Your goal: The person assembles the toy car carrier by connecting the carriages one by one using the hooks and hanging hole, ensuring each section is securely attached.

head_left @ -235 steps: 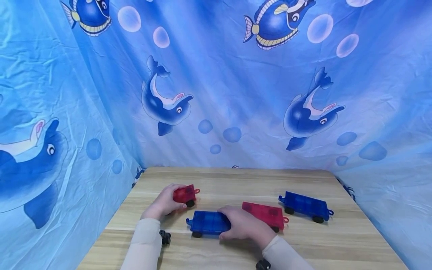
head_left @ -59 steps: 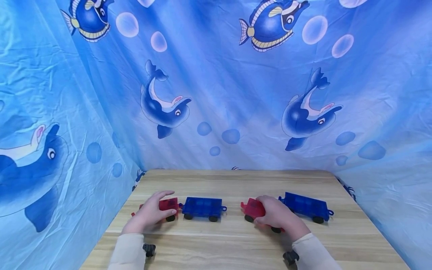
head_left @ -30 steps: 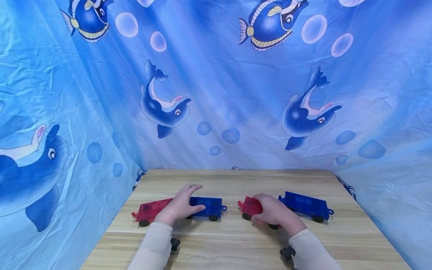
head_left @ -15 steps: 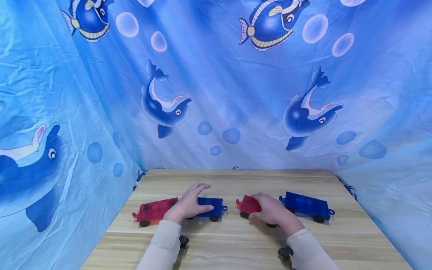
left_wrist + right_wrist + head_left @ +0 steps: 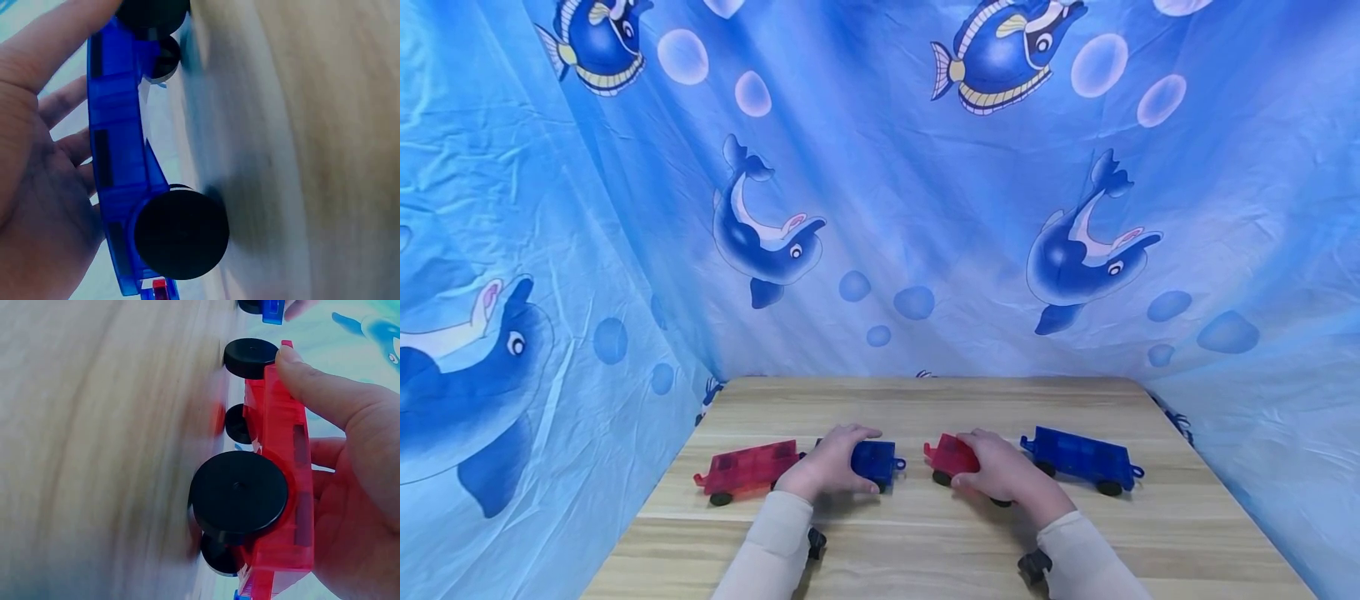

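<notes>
My left hand [image 5: 831, 463] grips a translucent blue toy train car [image 5: 874, 463] from its left half, thumb on the near side by a wheel and fingers along the far side. A red train car [image 5: 747, 470] stands to its left, end to end with it; a bit of red shows at the blue car's coupling [image 5: 160, 290] in the left wrist view. My right hand [image 5: 1000, 468] holds a second red train car [image 5: 284, 481], thumb near and fingers behind. Its hook [image 5: 929, 450] faces the blue car's ring [image 5: 899, 463] across a small gap.
Another blue train car [image 5: 1079, 458] stands at the right, just behind my right hand, its hook pointing left. All the cars are on a wood-grain table [image 5: 910, 550]. A blue sea-print cloth [image 5: 880, 208] encloses the back and sides.
The blue car went from the front middle to behind the left red car. My left hand let go of that red car and took the blue one. My right hand took the other red car and shifted it left.
</notes>
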### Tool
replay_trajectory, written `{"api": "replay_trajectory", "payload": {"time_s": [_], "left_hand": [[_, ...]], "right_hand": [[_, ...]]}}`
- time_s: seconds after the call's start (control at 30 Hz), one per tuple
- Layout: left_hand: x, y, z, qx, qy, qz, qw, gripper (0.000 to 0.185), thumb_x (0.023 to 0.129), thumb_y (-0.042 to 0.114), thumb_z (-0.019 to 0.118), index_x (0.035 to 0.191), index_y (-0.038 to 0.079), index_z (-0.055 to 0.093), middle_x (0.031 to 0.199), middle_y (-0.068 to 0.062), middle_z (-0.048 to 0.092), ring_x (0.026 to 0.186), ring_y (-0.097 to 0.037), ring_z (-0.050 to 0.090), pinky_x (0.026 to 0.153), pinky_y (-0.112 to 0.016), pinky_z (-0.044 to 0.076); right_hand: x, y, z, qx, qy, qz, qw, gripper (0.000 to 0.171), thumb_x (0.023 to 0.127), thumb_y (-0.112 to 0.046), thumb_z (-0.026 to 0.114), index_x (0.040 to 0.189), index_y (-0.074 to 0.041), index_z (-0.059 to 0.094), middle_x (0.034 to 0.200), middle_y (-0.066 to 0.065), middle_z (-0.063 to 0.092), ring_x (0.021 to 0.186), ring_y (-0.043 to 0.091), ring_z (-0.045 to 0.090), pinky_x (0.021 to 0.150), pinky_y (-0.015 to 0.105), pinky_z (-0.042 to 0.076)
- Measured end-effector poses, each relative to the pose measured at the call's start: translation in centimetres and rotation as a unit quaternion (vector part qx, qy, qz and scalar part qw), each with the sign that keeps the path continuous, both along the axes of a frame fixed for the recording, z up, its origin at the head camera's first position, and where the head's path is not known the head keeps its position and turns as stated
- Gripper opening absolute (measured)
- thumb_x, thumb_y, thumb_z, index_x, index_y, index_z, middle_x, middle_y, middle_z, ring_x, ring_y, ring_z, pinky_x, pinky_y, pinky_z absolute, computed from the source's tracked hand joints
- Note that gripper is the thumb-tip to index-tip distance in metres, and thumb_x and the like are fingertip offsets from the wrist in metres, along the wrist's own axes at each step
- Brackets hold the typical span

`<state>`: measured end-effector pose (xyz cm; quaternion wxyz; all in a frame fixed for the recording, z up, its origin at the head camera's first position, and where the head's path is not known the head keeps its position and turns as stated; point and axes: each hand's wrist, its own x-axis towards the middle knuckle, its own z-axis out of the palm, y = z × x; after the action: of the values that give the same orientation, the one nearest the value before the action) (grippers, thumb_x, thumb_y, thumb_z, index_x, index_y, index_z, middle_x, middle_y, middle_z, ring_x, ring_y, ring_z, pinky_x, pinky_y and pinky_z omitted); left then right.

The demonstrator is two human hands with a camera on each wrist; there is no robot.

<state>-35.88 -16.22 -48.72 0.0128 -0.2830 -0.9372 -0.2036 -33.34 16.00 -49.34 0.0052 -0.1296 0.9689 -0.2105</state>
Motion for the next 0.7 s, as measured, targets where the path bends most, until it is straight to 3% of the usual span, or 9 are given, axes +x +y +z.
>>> {"api": "replay_trajectory", "payload": {"time_s": [0.27, 0.7], "left_hand": [[0.14, -0.06, -0.18, 0.001, -0.024, 0.016, 0.9996, 0.084, 0.065, 0.042, 0.089, 0.137, 0.02, 0.052, 0.136, -0.002, 0.052, 0.124, -0.027, 0.047, 0.099, -0.048, 0.041], [-0.16, -0.49, -0.14, 0.022, -0.048, 0.027, 0.9982, 0.083, 0.065, 0.044, 0.088, 0.136, 0.022, 0.053, 0.134, -0.003, 0.052, 0.123, -0.028, 0.048, 0.098, -0.051, 0.042]], "right_hand": [[0.07, -0.03, -0.11, -0.013, -0.006, -0.001, 1.0, 0.09, 0.067, -0.052, 0.083, 0.142, -0.017, 0.049, 0.131, 0.007, 0.053, 0.11, 0.027, 0.052, 0.082, 0.051, 0.052], [0.04, -0.08, -0.18, -0.006, -0.001, 0.002, 1.0, 0.09, 0.068, -0.053, 0.082, 0.143, -0.019, 0.047, 0.132, 0.007, 0.052, 0.111, 0.027, 0.052, 0.083, 0.051, 0.052]]}}
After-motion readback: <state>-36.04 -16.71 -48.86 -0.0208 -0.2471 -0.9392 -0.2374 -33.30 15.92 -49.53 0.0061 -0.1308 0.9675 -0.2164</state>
